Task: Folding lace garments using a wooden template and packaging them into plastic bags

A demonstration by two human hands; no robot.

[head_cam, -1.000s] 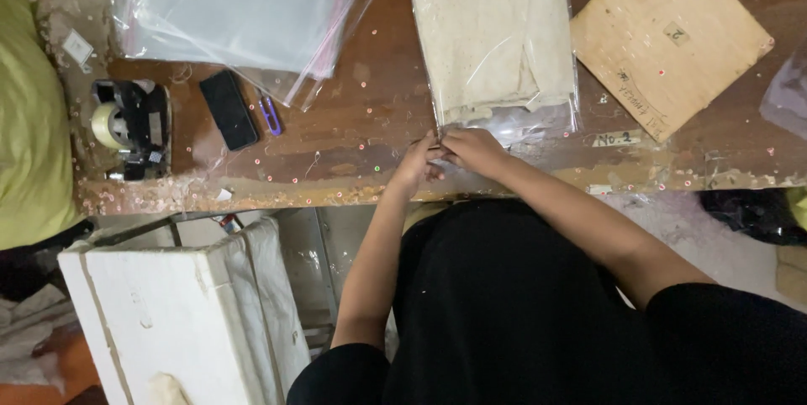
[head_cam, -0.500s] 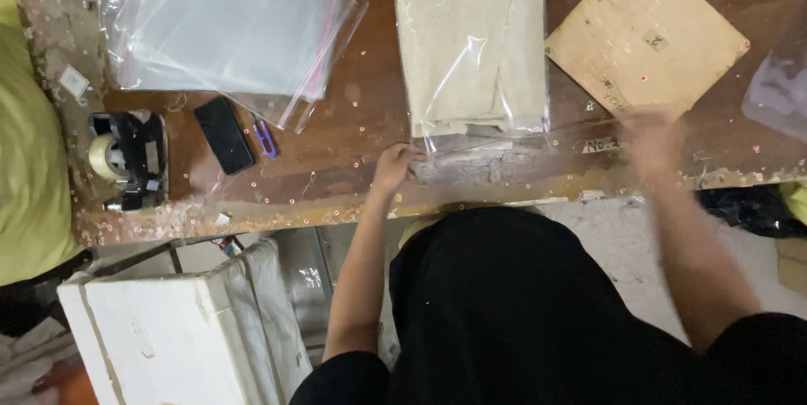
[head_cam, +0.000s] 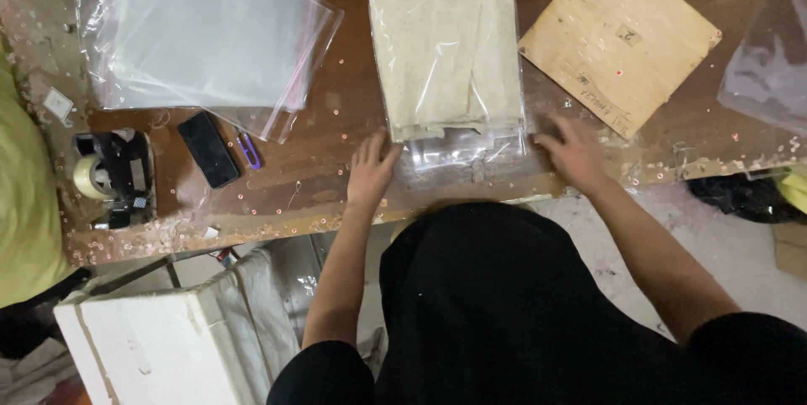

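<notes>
Clear plastic bag holding folded cream cloth (head_cam: 450,60) lies flat mid-counter (head_cam: 336,178). Left hand (head_cam: 370,171) and right hand (head_cam: 576,153) press its open near corners, fingers spread, gripping nothing. Step looks like flattening the mouth; next calls for folding the flap squarely.

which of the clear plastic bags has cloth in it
The bag between both hands, holding folded cream cloth; the stack of bags at upper left is empty.
</notes>
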